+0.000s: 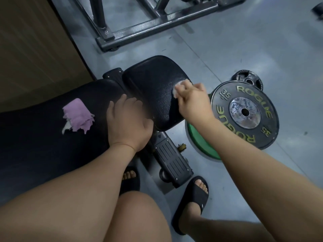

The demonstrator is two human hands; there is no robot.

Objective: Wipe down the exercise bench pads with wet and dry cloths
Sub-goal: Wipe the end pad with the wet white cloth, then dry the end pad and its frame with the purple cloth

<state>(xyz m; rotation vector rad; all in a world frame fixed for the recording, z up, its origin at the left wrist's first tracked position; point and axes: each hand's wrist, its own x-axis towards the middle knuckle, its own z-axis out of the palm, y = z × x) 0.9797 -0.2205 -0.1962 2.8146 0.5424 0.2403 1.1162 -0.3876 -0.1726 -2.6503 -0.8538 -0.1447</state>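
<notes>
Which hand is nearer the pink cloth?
Left. The left hand rests on the long pad beside the pink cloth; the right hand, farther off, holds a white cloth on the small pad.

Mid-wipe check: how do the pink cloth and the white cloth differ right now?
The pink cloth lies loose and untouched on the long pad; the white cloth is gripped by the right hand and pressed on the smaller pad. The pink cloth is spread out with ragged edges; the white cloth is bunched and mostly hidden under that hand. Both sit on black bench pads.
</notes>
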